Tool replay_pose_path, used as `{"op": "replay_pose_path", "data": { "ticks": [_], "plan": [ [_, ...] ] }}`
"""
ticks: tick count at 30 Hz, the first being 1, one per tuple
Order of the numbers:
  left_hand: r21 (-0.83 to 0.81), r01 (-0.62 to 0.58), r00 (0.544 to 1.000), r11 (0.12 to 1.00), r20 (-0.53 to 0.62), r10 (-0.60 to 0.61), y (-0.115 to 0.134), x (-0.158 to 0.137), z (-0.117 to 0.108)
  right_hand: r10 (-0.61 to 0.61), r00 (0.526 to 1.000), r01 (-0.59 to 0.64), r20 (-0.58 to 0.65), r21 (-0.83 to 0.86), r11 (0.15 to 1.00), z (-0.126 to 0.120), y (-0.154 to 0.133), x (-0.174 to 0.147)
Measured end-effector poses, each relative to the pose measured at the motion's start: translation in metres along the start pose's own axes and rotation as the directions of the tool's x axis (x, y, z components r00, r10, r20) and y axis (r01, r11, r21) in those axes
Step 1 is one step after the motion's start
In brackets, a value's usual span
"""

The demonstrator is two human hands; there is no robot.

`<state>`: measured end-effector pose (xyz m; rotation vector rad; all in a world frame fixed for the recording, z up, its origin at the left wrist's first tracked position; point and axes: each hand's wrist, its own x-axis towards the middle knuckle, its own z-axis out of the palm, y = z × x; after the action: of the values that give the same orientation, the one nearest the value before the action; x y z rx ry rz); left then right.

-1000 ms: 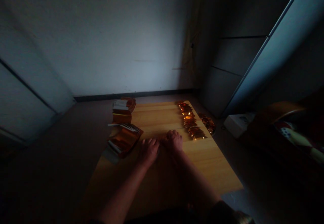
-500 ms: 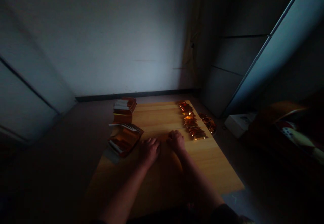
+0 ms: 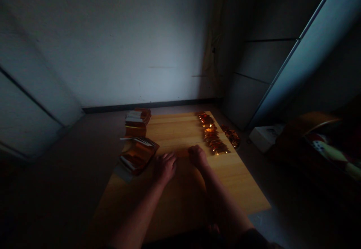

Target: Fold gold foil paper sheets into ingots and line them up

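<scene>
A small orange strip of paper [image 3: 182,154] lies low over the table between my two hands. My left hand [image 3: 166,164] has its fingers curled down at the strip's left end. At the other end, my right hand [image 3: 197,156] is closed on the paper. Dim light hides the exact fingertips. Beside my left hand rests a stack of orange-brown and white paper sheets [image 3: 139,153]. To the right of my right hand runs a row of shiny gold folded foil papers [image 3: 211,132].
Another paper stack [image 3: 138,116] sits at the far left of the wooden table [image 3: 175,127]. Beyond the right edge, a pile of shiny gold pieces [image 3: 231,136] shows lower down. A white box [image 3: 263,138] stands on the floor near a cabinet [image 3: 254,61].
My hands have drawn slightly apart, and more of the orange strip shows between them. The view has shifted a little; the stacks and foil row stay put.
</scene>
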<state>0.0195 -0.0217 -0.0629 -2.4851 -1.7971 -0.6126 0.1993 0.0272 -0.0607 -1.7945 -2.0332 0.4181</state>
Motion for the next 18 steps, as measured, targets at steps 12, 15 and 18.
{"op": "replay_pose_path", "data": {
  "ticks": [12, 15, 18],
  "plan": [
    [0.027, 0.036, 0.999, 0.999, -0.036, -0.035, -0.002, -0.001, 0.004, 0.016, 0.991, 0.008, 0.133, -0.171, 0.985, -0.016, -0.015, -0.003],
    [0.056, 0.067, 0.996, 0.996, -0.055, -0.064, -0.002, -0.002, 0.004, 0.027, 0.988, 0.001, 0.153, -0.183, 0.983, -0.019, -0.019, -0.003],
    [0.080, 0.099, 0.992, 0.992, -0.090, -0.092, -0.003, -0.003, 0.004, 0.040, 0.987, -0.014, 0.153, -0.172, 0.985, -0.020, -0.021, -0.003]
  ]
}}
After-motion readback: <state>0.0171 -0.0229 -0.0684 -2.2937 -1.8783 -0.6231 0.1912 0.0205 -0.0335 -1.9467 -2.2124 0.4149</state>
